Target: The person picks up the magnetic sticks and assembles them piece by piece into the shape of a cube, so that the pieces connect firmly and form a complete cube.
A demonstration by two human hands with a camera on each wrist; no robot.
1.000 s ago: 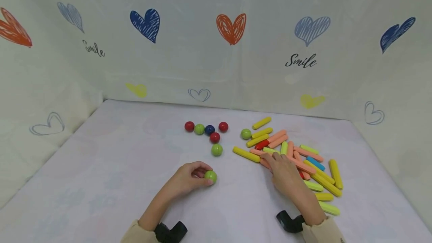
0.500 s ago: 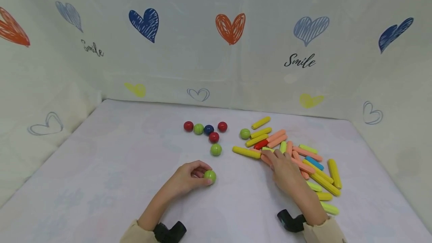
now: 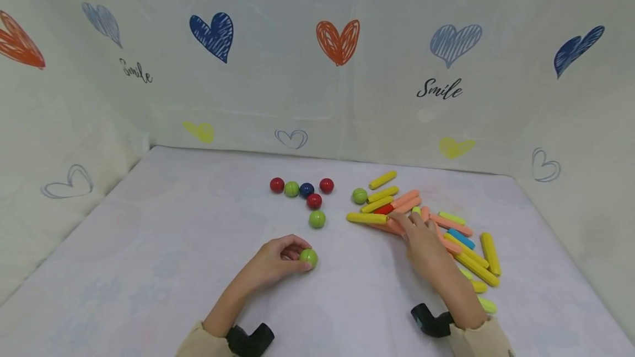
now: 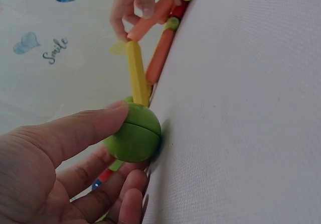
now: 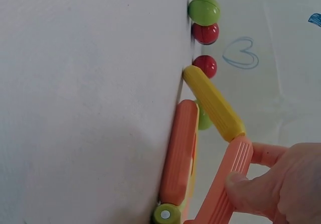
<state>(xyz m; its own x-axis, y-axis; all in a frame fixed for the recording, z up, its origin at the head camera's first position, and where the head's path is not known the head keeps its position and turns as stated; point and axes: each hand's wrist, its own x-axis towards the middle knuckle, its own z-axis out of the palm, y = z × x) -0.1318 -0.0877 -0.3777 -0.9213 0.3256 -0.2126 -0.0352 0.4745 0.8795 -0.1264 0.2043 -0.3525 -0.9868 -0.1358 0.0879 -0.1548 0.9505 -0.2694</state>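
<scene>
My left hand [image 3: 278,258] holds a green ball [image 3: 308,258] low over the white table, thumb on one side and fingers on the other. The ball's seam shows in the left wrist view. My right hand [image 3: 424,244] is at the stick pile. In the right wrist view its thumb and a finger pinch an orange ribbed stick [image 5: 235,156]. A yellow stick [image 5: 213,103] meets the end of that orange stick at an angle and reaches leftward in the head view. Another orange stick [image 5: 180,148] lies beside them, near a light green stick end [image 5: 166,213].
Several loose sticks spread round my right hand, among them a blue stick [image 3: 461,238] and a yellow stick [image 3: 490,253]. Farther back are red balls, a blue ball [image 3: 307,190] and green balls, one [image 3: 359,196] beside the sticks. A printed cloth wall [image 3: 278,87] stands behind.
My right hand has moved slightly away and to the right. The yellow stick has swung from slanting to nearly level. My left hand stays with the green ball.
</scene>
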